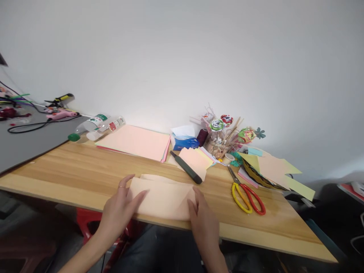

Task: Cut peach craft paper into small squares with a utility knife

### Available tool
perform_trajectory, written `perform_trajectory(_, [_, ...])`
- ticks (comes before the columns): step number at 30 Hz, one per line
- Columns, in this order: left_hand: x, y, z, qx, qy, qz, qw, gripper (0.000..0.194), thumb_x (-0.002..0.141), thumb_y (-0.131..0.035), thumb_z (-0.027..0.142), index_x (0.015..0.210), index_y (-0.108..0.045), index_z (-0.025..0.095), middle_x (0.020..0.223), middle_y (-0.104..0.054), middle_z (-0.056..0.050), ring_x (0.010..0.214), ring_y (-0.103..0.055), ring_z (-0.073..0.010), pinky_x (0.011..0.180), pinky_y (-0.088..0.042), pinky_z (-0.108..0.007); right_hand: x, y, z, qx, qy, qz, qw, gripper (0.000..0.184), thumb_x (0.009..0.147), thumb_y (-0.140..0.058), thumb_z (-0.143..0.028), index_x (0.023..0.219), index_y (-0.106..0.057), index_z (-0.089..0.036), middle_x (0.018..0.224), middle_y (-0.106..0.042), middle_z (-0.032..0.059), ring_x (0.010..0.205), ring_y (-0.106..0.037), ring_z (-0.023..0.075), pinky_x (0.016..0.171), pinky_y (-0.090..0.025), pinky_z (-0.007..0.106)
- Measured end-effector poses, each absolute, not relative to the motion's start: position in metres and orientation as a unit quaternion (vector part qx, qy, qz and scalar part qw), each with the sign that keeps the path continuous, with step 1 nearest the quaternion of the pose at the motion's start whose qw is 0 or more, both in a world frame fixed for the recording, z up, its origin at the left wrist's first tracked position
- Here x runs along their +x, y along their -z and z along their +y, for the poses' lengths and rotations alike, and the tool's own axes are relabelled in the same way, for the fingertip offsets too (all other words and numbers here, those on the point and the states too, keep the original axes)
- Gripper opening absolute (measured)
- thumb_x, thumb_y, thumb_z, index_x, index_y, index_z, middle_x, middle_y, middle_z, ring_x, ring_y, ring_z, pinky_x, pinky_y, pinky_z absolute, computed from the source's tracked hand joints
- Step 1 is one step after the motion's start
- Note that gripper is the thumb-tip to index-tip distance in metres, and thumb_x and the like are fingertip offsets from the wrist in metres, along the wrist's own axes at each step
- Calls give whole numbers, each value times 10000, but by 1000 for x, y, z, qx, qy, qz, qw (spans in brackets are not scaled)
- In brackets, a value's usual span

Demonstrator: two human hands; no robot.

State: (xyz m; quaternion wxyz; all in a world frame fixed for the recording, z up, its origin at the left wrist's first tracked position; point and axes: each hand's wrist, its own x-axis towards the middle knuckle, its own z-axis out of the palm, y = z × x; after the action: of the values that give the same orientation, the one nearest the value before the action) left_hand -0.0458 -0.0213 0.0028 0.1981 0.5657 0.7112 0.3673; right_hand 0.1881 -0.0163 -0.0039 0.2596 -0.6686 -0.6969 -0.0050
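My left hand has the left end of this pale peach paper, thumb flat across the top, and my right hand is pinching the other end, fingers curled in. Both forearms angle in from below. Paper's right at the near edge of the wooden table, scissors off to my right, pale plain wall behind, grey tabletop over on the left.
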Motion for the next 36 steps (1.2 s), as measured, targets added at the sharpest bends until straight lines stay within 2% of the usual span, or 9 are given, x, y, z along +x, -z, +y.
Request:
perform_trajectory(2, [-48,-3,-21,562,-388,694,227,585,831,-388,591,1243,-338,179,692,-657,-1,546,-590,-207,571,-451,-311,188,4,-15,-660,21,-709,249,309,897,-334,-280,1036,-599,-201,949,-691,67,641,-660,176,493,-445,258])
perform_trajectory(4, [-51,0,-21,569,-404,674,242,549,845,-385,573,1240,-332,195,732,-676,2,527,-581,-183,556,-451,-291,188,4,-14,-652,29,-719,240,298,905,-326,-272,915,-621,-226,904,-687,43,654,-657,159,494,-440,235])
perform_trajectory(8, [-59,14,-20,610,-376,662,223,418,837,-439,530,1116,-498,226,588,-637,49,469,-575,-163,470,-433,-245,189,3,-11,-647,43,-727,225,344,927,-291,-308,873,-623,-232,803,-664,27,598,-645,159,456,-429,236])
perform_trajectory(10, [-61,22,-19,619,-378,658,201,344,823,-465,524,952,-608,239,679,-692,25,584,-653,-174,531,-488,-240,189,3,-10,-641,53,-731,228,392,943,-254,-338,880,-626,-231,784,-653,28,574,-640,157,451,-440,240])
perform_trajectory(13, [-62,29,-16,616,-397,658,174,319,804,-503,527,806,-673,256,891,-729,20,802,-695,-196,685,-538,-238,192,4,-7,-612,62,-745,260,442,957,-223,-383,896,-630,-221,773,-650,35,574,-639,142,475,-468,226])
perform_trajectory(20, [-68,32,-17,673,-363,641,68,296,837,-492,511,885,-696,301,912,-726,43,811,-697,-189,674,-569,-239,197,17,-3,-607,0,-747,272,397,949,-284,-412,959,-642,-240,825,-657,34,609,-646,132,544,-508,216])
perform_trajectory(24, [-76,32,-16,730,-314,607,2,261,838,-525,464,997,-672,318,922,-708,23,839,-667,-195,688,-559,-262,196,23,-2,-634,-3,-726,266,415,945,-274,-417,961,-654,-252,831,-664,27,622,-654,144,520,-508,233])
perform_trajectory(28, [-78,28,-13,743,-321,588,5,289,825,-547,459,1044,-654,304,801,-675,17,782,-629,-171,641,-536,-224,198,26,-1,-641,4,-724,253,401,938,-272,-369,1010,-652,-265,808,-662,9,592,-649,139,480,-498,238])
perform_trajectory(36, [-84,33,-14,719,-322,613,50,339,838,-513,504,1092,-633,314,856,-667,10,814,-618,-165,644,-536,-212,199,27,-6,-642,39,-741,195,395,927,-284,-311,1109,-631,-255,839,-654,29,554,-637,127,404,-468,212])
